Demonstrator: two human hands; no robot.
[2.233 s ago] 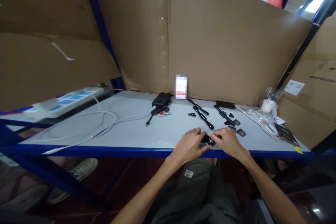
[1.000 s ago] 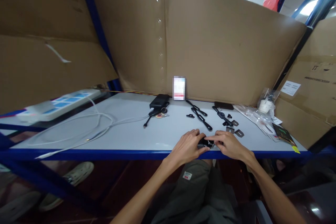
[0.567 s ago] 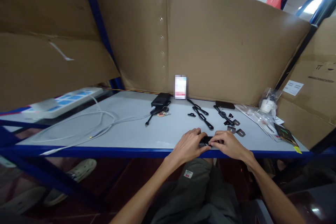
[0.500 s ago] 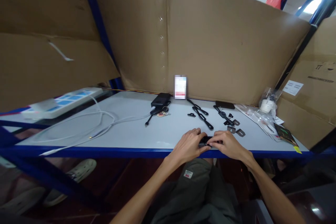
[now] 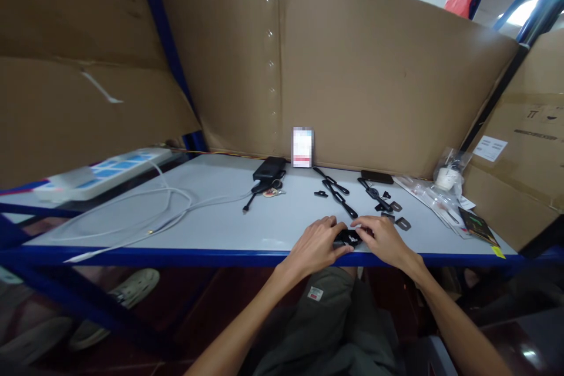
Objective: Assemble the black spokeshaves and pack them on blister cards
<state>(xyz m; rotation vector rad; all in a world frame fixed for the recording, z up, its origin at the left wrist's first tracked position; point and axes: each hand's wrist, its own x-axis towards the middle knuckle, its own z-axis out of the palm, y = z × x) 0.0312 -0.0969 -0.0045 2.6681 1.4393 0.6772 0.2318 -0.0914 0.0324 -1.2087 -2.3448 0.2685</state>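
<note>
At the table's front edge my left hand grips a small black part, its thumb below and its fingers above. The part shows an uneven, cut-out upper side; its left end is hidden under my fingers. My right hand is at the part's right end, fingertips curled over it and thumb against its side. Behind the hands lie black strip-like handles and a small black clip. To the right are another black handle and several flat dark plates.
A black power bank with cables and a keyring lies at the back. A lit phone leans on the cardboard wall. White cables and a power strip occupy the left; plastic bags and a dark packet the right.
My right fingers have lifted and shifted slightly back and right, exposing more of the black part's upper side. My left hand keeps its hold in the same place.
</note>
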